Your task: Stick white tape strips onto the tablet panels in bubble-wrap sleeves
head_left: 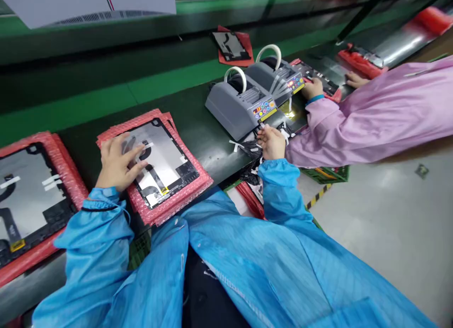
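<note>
My left hand (pixel 118 160) lies flat with fingers spread on a grey tablet back panel (pixel 164 163) that rests on red bubble wrap (pixel 170 205). It presses near a black flex cable and white tape strips on the panel. My right hand (pixel 272 141) reaches to the outlet of the nearer grey tape dispenser (pixel 240 106), fingers curled at a white tape piece; what it holds is too small to make out. Both arms wear blue sleeves.
A second tape dispenser (pixel 274 75) stands behind the first. Another panel on red wrap (pixel 28 196) lies at the left. A co-worker in a pink sleeve (pixel 371 115) works on panels at the right. The green conveyor (pixel 106 96) runs behind, carrying another panel (pixel 233 47).
</note>
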{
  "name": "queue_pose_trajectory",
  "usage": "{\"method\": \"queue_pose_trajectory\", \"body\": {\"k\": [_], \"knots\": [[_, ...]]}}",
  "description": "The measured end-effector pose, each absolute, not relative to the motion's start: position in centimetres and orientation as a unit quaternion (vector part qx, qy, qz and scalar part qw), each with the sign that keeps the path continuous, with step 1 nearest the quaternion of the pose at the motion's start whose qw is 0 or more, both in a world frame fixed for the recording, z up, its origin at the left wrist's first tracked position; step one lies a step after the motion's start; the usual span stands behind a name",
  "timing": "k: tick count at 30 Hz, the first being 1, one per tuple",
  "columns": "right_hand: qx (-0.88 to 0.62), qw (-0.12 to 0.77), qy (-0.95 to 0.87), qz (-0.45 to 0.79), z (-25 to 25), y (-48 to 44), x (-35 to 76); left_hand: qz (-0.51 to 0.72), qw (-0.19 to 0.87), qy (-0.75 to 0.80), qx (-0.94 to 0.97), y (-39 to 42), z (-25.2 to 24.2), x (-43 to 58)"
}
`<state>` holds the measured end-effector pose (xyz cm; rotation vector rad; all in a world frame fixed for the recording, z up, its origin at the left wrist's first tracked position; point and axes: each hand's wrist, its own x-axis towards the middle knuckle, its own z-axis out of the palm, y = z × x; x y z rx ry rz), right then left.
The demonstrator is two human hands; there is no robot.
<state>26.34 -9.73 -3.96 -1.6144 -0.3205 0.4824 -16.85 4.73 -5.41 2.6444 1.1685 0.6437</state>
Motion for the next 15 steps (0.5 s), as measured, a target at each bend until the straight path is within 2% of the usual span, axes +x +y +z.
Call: {"method": "queue_pose_trajectory", "body": {"k": [5,10,15], "knots": [[-0.702,0.686,-0.165,0.099,-4.9,-10.0,26.6,0.25,0.066,0.408,0.875,3.5,-3.4,-15.8],[-0.659,0.731,-0.098,0.149,-4.9,-10.7,26.5,0.243,0.06,0.395,0.884,3.7,-2.2,-14.0],[-0.657,0.731,-0.104,0.151,-4.5,-9.8,26.5,0.217,0.057,0.368,0.902,3.9,-2.0,-12.6]]}}
